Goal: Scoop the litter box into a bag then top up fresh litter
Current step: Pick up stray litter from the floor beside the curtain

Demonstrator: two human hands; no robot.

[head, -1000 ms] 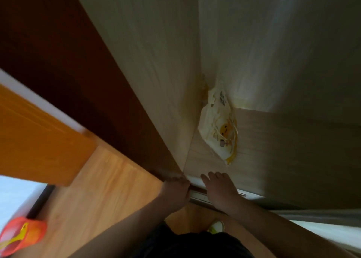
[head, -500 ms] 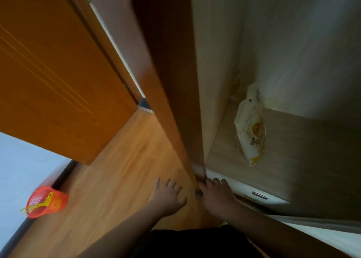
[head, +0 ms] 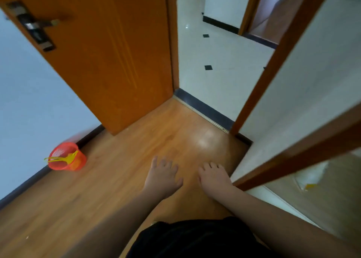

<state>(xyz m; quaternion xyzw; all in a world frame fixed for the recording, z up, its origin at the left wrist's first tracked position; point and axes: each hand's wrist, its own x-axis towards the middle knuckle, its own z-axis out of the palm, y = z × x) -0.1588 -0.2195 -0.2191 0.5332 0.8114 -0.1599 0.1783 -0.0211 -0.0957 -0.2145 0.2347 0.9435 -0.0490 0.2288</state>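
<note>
Reaching out in front of the person, both hands are hanging over the wooden floor [head: 109, 195] with nothing in them. The left hand [head: 163, 176] is spreading its fingers loosely, palm down; the right hand [head: 213, 177] is doing the same just beside it, its outer edge lying near the brown edge of a cupboard door [head: 293, 156] that is standing ajar on the right.

Behind that door, on the pale cupboard shelf [head: 332, 199], a white bag with a yellow patch [head: 310, 177] is lying, only partly showing and too blurred to read. I am guessing it is the litter bag or the waste bag, but I cannot tell which. If it is fresh litter, it is likely to be heavy and slumping, with a slick plastic skin, so taking it by the gathered top with one hand and supporting it underneath with the other is looking wise.

Over by the left wall, well apart from the hands, a red mesh basket [head: 67, 157] is sitting on the floor with a yellow slotted scoop [head: 62, 157] lying across its rim. The scoop is looking light and stiff, best taken by its handle.

Beyond, an orange door [head: 109, 58] is standing open onto a white tiled hallway [head: 214, 62]. No litter box is showing anywhere.
</note>
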